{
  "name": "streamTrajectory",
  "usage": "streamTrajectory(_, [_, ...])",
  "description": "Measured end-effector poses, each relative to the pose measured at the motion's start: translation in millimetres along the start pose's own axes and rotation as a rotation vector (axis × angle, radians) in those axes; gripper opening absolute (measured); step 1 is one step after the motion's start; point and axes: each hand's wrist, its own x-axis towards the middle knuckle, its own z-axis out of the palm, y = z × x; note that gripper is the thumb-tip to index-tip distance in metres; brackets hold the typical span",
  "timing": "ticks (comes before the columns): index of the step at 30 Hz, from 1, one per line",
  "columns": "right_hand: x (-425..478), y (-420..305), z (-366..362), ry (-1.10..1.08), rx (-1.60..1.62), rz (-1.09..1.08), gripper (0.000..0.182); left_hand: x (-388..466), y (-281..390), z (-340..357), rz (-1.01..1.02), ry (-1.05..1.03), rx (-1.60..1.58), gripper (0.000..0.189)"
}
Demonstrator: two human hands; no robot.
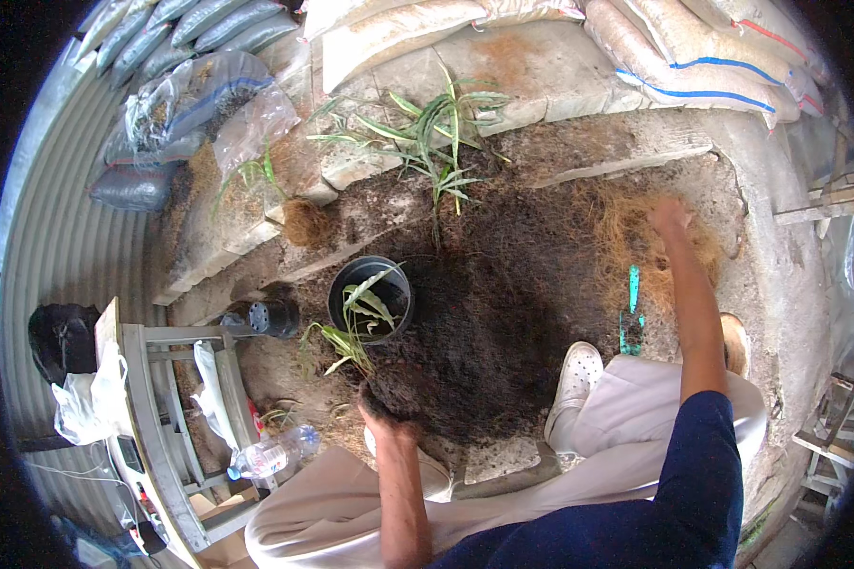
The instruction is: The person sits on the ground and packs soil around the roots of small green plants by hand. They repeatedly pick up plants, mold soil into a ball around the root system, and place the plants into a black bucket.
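My left hand (pixel 388 425) cups the dark root ball (pixel 381 398) of a small leafy plant (pixel 349 346), whose stems lean up and left. Just beyond stands a black plastic pot (pixel 336 306), partly crossed by the plant's leaves. Far to the right, my right hand (pixel 669 215) is down on a heap of brown coir fibre (pixel 623 220); its fingers are not clear enough to show a grip. A turquoise hand trowel (pixel 633 288) lies below that heap, its blade specked with soil. Dark potting soil (pixel 491 306) spreads between my hands.
Several long-leaved plants (pixel 438 153) lie past the soil. A fibre-wrapped seedling (pixel 306 222) rests by the concrete ledge (pixel 363 165). Stuffed sacks (pixel 683 64) are stacked behind. At left are a grey stool frame (pixel 142 398), a plastic bottle (pixel 274 455) and small black pots (pixel 274 318).
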Motion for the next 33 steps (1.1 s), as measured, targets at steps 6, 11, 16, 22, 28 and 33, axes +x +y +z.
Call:
streamTrajectory(6, [-73, -95, -3, 0.112, 0.364, -0.677, 0.049, 2, 0, 3, -0.014, 0.044, -0.054, 0.042])
streamTrajectory(11, [-150, -165, 31, -0.070, 0.086, -1.493, 0.094, 1, 2, 2, -0.004, 0.011, -0.037, 0.043])
streamTrajectory(16, [-160, -165, 85, -0.192, 0.138, -1.411, 0.045, 6, 4, -10, 0.009, -0.022, -0.012, 0.044])
streamTrajectory(22, [-114, -110, 82, -0.013, 0.191, -1.294, 0.031, -3, 4, -4, -0.013, 0.063, 0.001, 0.044])
streamTrajectory(28, [-26, 1, 53, 0.021, -0.352, -0.547, 0.031, -6, 0, 2, -0.011, 0.010, -0.050, 0.042])
streamTrajectory(33, [-8, 26, 48, -0.182, -0.071, -0.312, 0.041, -4, -2, 4, -0.026, -0.008, -0.019, 0.043])
